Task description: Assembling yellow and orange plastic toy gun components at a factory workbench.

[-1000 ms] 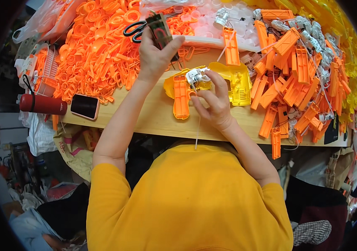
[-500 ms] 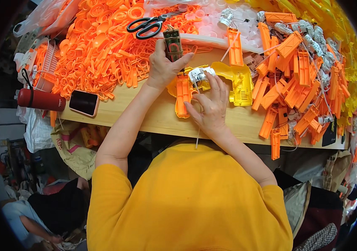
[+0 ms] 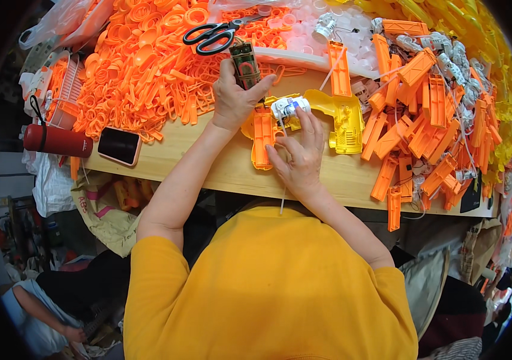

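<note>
My left hand (image 3: 236, 98) is closed around a dark green battery pack (image 3: 246, 67), held upright above the table. Below it an orange battery case (image 3: 262, 138) lies on the wood. A white motor unit (image 3: 291, 106) sits on a yellow plastic shell half (image 3: 347, 123), which lies with its ribbed inside up. My right hand (image 3: 301, 157) has its fingers apart, with fingertips resting on the motor unit's edge. Its thumb and forefinger are beside the orange case and a thin whitish strip (image 3: 283, 198) that hangs over the table's front edge.
Loose orange parts (image 3: 148, 66) heap up at the left, with black-handled scissors (image 3: 213, 39) beside them. Orange cases wired to white units (image 3: 424, 132) pile at the right, yellow shells (image 3: 478, 36) behind. A phone (image 3: 119, 146) and red bottle (image 3: 58, 141) lie front left.
The battery pack has tilted slightly in my left hand. My right hand stays nearly still at the motor unit. At the lower left, another person's arm has shifted.
</note>
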`<state>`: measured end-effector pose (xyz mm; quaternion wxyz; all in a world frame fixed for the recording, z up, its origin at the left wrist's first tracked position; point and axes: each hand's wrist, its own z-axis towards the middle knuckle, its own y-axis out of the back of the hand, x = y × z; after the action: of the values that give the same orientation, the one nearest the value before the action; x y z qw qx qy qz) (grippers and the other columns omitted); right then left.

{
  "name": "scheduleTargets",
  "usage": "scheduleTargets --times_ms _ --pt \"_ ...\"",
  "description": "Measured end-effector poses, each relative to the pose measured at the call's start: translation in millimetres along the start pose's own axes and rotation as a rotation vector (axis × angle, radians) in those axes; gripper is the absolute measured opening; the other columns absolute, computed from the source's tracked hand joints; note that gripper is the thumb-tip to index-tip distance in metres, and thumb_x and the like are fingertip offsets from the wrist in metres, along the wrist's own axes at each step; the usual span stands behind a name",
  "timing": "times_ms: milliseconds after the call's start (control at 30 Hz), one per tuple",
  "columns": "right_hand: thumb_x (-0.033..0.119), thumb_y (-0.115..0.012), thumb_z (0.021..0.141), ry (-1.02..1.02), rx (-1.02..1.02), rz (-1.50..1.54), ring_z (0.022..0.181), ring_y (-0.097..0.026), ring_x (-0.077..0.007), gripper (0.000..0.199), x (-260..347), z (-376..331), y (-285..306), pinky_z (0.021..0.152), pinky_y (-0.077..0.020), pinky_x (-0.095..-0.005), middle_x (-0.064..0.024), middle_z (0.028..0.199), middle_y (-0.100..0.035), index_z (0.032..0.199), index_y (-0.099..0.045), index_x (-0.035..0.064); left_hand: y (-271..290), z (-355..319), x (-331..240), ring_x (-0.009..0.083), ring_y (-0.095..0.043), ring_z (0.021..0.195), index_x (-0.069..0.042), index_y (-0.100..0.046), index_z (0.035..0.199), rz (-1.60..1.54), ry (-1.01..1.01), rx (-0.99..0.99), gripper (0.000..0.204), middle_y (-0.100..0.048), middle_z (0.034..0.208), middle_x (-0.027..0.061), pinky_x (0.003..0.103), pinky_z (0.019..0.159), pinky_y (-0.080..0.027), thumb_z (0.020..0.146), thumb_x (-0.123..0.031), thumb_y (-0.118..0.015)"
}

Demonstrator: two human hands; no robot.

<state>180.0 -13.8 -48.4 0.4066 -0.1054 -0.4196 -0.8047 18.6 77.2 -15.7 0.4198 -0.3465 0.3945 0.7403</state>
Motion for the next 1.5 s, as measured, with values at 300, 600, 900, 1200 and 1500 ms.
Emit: scheduleTargets --times_ms 300,600,900,1200,1500 --pt "0.017 -0.077 0.067 -0.004 0.020 -0.053 0.128 -0.036 -0.0433 0.024 1.6 1.9 -0.5 0.105 -0.0304 -0.0530 -0.0238 0.138 -0.040 0.078 -0.059 0.0052 -7.0 68.1 -41.1 0.0290 -0.063 0.060 -0.004 -0.047 0.100 0.217 -0.238 0.047 0.053 -0.061 0.068 0.0115 0.038 0.055 -0.049 0.075 -0.039 -0.078" --pt "0.020 -0.077 0.069 0.010 0.033 -0.073 0.129 -0.034 -0.0431 0.026 5.1 2.4 -0.8 0.106 -0.0277 -0.0547 -0.0239 0.137 -0.040 0.079 -0.058 0.0050 -43.4 151.7 -23.2 0.0348 -0.066 0.091 -0.002 -0.066 0.095 0.886 -0.086 0.662 0.049 -0.068 0.091 0.0203 0.047 0.077 -0.052 0.076 -0.047 -0.067" --pt "0.019 -0.077 0.069 -0.004 0.026 -0.053 0.130 -0.033 -0.0433 0.026 0.2 1.9 -0.9 0.106 -0.0271 -0.0558 -0.0245 0.139 -0.038 0.080 -0.057 0.0050 19.6 149.5 -9.2 0.0377 -0.063 0.088 -0.003 -0.064 0.094 0.858 -0.341 0.338 0.024 -0.066 0.092 0.0195 0.046 0.074 -0.051 0.083 -0.024 -0.061" --pt "0.022 -0.077 0.070 0.000 0.052 -0.107 0.133 -0.029 -0.0438 0.028 5.3 19.0 -19.8 0.107 -0.0236 -0.0579 -0.0250 0.142 -0.035 0.076 -0.056 0.0044 56.8 140.2 -3.1 0.0373 -0.063 0.088 -0.006 -0.060 0.106 1.084 -0.118 0.497 0.034 -0.066 0.093 0.0184 0.045 0.074 -0.049 0.081 -0.028 -0.064" --pt "0.025 -0.076 0.072 -0.002 -0.020 -0.159 0.132 -0.031 -0.0422 0.030 -8.6 45.1 -42.5 0.106 -0.0250 -0.0549 -0.0242 0.140 -0.036 0.079 -0.056 0.0037 91.4 112.8 -43.3 0.0308 -0.065 0.080 -0.005 -0.065 0.102 0.930 -0.048 0.457 0.034 -0.067 0.085 0.0152 0.042 0.069 -0.050 0.082 -0.032 -0.063"
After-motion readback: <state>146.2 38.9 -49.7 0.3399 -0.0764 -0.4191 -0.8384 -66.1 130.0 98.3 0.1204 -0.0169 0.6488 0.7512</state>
